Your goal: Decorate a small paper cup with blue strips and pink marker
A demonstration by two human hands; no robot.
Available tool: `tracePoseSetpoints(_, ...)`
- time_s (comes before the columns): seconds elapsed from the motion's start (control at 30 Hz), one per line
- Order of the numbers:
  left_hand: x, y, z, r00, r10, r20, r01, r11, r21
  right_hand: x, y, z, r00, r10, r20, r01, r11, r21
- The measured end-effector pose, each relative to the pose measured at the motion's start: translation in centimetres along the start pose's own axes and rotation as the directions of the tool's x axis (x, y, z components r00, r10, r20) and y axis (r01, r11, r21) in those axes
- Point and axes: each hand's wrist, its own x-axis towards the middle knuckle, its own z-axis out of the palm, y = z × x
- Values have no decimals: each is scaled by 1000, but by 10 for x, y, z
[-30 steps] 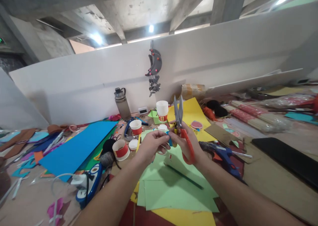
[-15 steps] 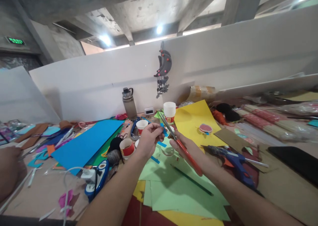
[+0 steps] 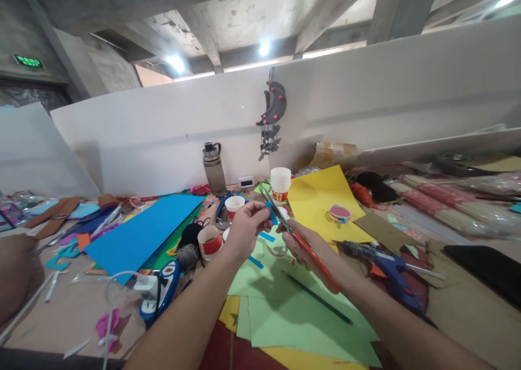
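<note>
- A blue piece (image 3: 273,217) of paper is at the centre, up off the desk (image 3: 52,318), pinched between thumb and fingers of the left hand (image 3: 247,226); that grip is closed on it.
- The right hand (image 3: 319,243) has its grip closed around the scissors (image 3: 323,272), blades pointing up and leftward, against or just beside the blue piece; I cannot tell which.
- Under the hands lie low, flat things: green sheets (image 3: 280,329), overlapping and ragged-edged, with blue strips (image 3: 255,262) and a dark pencil (image 3: 319,299).
- Side room is tighter: a red-and-white cup (image 3: 209,245) near the left hand, a glue gun (image 3: 391,272) right of the right forearm.
- Beyond the hands, a cup stack (image 3: 280,180) stands beside a yellow sheet (image 3: 315,191).
- A white board (image 3: 163,142) edges the back; a bottle (image 3: 215,173) stands before it.
- At the far left edge, part of another person (image 3: 14,278) shows.
- The blue piece is bright, small and mostly covered by fingers; its outline is unclear.
</note>
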Motion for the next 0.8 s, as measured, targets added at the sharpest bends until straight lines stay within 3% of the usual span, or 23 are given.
tracePoseSetpoints(0.8, 1, 0, 0, 1000, 4, -27, -3, 1000, 18, 0, 2, 2, 1000, 6, -5, -6, 999, 40)
